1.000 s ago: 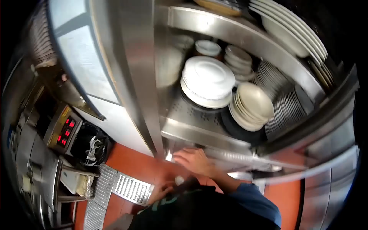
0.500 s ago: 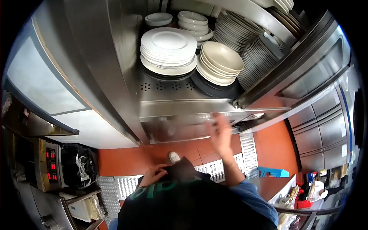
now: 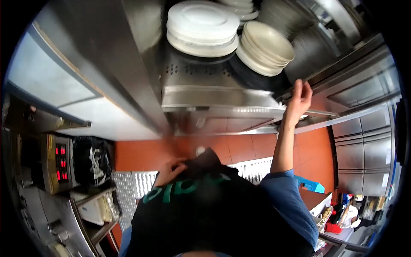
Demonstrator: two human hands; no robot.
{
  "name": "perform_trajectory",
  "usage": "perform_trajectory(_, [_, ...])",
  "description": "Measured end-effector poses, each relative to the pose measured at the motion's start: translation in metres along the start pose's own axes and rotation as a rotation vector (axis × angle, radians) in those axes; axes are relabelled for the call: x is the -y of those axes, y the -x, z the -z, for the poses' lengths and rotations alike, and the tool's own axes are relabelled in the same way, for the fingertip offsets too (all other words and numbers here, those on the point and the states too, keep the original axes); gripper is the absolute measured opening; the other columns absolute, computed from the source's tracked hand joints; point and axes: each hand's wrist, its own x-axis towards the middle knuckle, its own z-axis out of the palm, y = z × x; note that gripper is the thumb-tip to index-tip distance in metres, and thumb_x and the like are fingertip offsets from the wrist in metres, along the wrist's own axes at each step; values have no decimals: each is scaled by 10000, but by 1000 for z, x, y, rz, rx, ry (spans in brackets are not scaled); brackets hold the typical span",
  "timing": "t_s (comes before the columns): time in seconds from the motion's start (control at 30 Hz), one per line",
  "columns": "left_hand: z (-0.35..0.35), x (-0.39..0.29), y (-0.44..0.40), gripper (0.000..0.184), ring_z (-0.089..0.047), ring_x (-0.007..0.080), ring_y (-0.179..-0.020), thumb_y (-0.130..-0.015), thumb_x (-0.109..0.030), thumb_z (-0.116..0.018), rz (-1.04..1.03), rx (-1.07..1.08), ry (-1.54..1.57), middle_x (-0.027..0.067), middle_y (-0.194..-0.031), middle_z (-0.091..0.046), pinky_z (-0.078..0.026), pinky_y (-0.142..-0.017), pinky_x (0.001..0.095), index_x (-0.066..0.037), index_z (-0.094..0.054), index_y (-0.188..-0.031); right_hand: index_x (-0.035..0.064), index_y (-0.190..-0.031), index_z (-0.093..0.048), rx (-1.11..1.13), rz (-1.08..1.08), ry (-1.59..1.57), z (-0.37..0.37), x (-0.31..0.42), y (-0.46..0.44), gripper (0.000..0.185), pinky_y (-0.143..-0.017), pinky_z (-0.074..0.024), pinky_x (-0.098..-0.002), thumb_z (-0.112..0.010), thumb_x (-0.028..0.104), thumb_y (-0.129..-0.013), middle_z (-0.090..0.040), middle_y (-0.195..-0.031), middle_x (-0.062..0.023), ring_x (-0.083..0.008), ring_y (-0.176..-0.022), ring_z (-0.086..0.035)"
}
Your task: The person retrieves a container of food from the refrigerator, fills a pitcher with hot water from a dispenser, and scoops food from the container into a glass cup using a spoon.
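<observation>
My right hand (image 3: 298, 103) reaches up to the edge of a steel cabinet door (image 3: 346, 85), its fingers bent at that edge. Just left of it, on the cabinet shelf (image 3: 197, 77), stand a stack of cream bowls (image 3: 267, 47) and a stack of white plates (image 3: 203, 30), both on dark plates. My left hand (image 3: 171, 170) stays low beside the black apron (image 3: 214, 205), fingers loosely bent and nothing visible in them.
More upright plates (image 3: 312, 51) fill the cabinet's right side, blurred. A device with red digits (image 3: 61, 162) and a black bag (image 3: 92, 160) are at left. Steel drawers (image 3: 364, 150) stand at right. Metal grates (image 3: 252, 169) lie in the red floor (image 3: 252, 145).
My right hand has moved up and right, from in front of the cabinet to the door's edge. The view has shifted, so the plates appear higher. My left hand stays by the apron.
</observation>
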Motion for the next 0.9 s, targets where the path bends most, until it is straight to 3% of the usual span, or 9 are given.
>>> perform_trajectory(0.07, [0,-20,5,338,-634,172,-873,-898,-147,-588,31,6,66,105,-939,-677,-488,-802,288,-8,-562,-1205,-50,-1151,-563,-58,-25,-81,-16,12,12,479,-797,-440,-255,-718,276,-836,-597,-952,-77,-131,-854,-535])
perform_trajectory(0.1, [-1,-30,-1,337,-632,171,-876,-897,-151,-589,29,20,90,103,-939,-675,-485,-804,288,-7,-564,-1200,-48,-1149,-568,-50,92,-70,-20,7,19,480,-798,-441,-258,-732,266,-825,-601,-942,-71,-133,-835,-536])
perform_trajectory(0.2, [-10,-41,-16,336,-628,166,-867,-893,-157,-593,37,94,44,98,-938,-677,-482,-801,282,-12,-569,-1195,-23,-1175,-574,225,26,-197,-11,26,43,419,-790,-485,-276,-703,207,-849,-625,-1012,-80,-143,-929,-572])
perform_trajectory(0.23, [-8,-52,-21,349,-602,149,-923,-932,-158,-560,56,189,-72,82,-982,-651,-464,-836,274,-36,-519,-1256,-12,-1187,-574,234,86,-152,-6,33,47,382,-771,-507,-277,-679,161,-862,-624,-1058,-94,-148,-949,-585])
perform_trajectory(0.33, [-21,-64,-32,318,-615,151,-824,-891,-149,-596,-13,142,-128,81,-931,-675,-476,-768,258,-14,-582,-1178,-5,-1220,-544,4,615,209,9,45,40,443,-860,-472,-346,-688,96,-814,-546,-1220,-160,-267,-1087,-531])
perform_trajectory(0.37, [-23,-58,-35,321,-606,140,-829,-896,-147,-590,33,160,-51,76,-926,-675,-472,-771,256,-17,-576,-1190,-12,-1254,-505,-15,654,261,13,37,35,530,-940,-407,-400,-707,107,-778,-492,-1278,-200,-331,-1161,-462])
perform_trajectory(0.47, [-28,-42,-30,329,-599,135,-852,-905,-146,-580,44,135,51,80,-929,-674,-465,-792,254,-16,-564,-1207,-22,-1326,-419,-51,657,420,10,21,29,656,-1001,-333,-460,-714,181,-777,-422,-1332,-244,-391,-1197,-406])
perform_trajectory(0.73, [-28,-37,-15,319,-602,132,-880,-916,-138,-570,67,51,101,84,-928,-667,-462,-827,251,-4,-554,-1206,32,-1352,-432,136,729,371,-30,15,62,691,-989,-355,-462,-714,156,-733,-339,-1418,-242,-400,-1229,-398])
perform_trajectory(0.9, [-29,-38,-7,321,-599,123,-871,-908,-126,-584,85,11,119,71,-906,-659,-460,-820,245,-10,-555,-1206,9,-1384,-371,206,752,378,-51,28,87,796,-1014,-338,-472,-724,157,-685,-298,-1433,-263,-434,-1289,-342])
